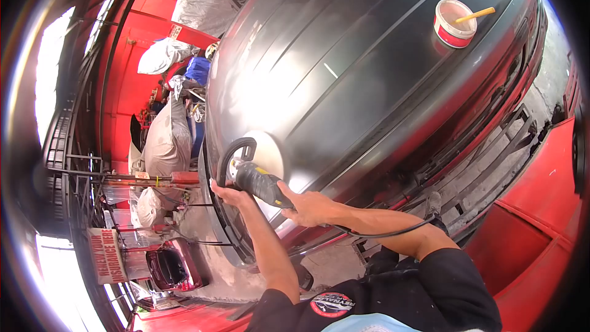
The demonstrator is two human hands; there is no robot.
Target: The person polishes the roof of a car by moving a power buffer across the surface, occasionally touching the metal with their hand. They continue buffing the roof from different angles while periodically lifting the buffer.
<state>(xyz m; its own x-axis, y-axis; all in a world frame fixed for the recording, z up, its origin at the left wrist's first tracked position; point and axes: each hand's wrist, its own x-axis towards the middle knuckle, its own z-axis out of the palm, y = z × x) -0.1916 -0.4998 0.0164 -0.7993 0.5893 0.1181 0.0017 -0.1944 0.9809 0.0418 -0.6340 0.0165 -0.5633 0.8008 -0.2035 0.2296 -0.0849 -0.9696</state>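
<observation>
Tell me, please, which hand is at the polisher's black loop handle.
The left hand is at the loop handle, beside the white pad; the right hand instead grips the rear of the polisher.

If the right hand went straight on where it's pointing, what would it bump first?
The black power tool, which the right hand is gripping. Past that, probably the tool's curved handle, though depth is hard to tell here.

Black short-sleeved shirt (399, 289), round logo (332, 305)
</observation>
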